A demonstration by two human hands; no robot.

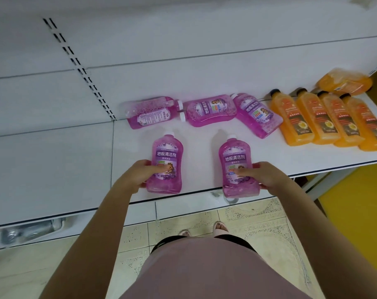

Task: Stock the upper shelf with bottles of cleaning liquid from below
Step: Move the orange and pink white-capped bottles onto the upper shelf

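My left hand point(140, 171) grips a purple bottle of cleaning liquid point(166, 152) with a white cap, over the front part of the white shelf point(53, 165). My right hand point(261, 174) grips a second purple bottle point(235, 154), whose base overhangs the shelf's front edge. Both bottles point cap away from me. Behind them three more purple bottles lie on their sides near the back panel: one at left point(150, 112), one in the middle point(209, 110), one tilted at right point(257, 114).
Several orange bottles point(325, 119) with black caps lie in a row on the right of the shelf, with an orange refill pouch point(345, 82) behind them. A lower shelf edge point(183, 210) and tiled floor lie below. A yellow wall point(355, 201) stands at right.
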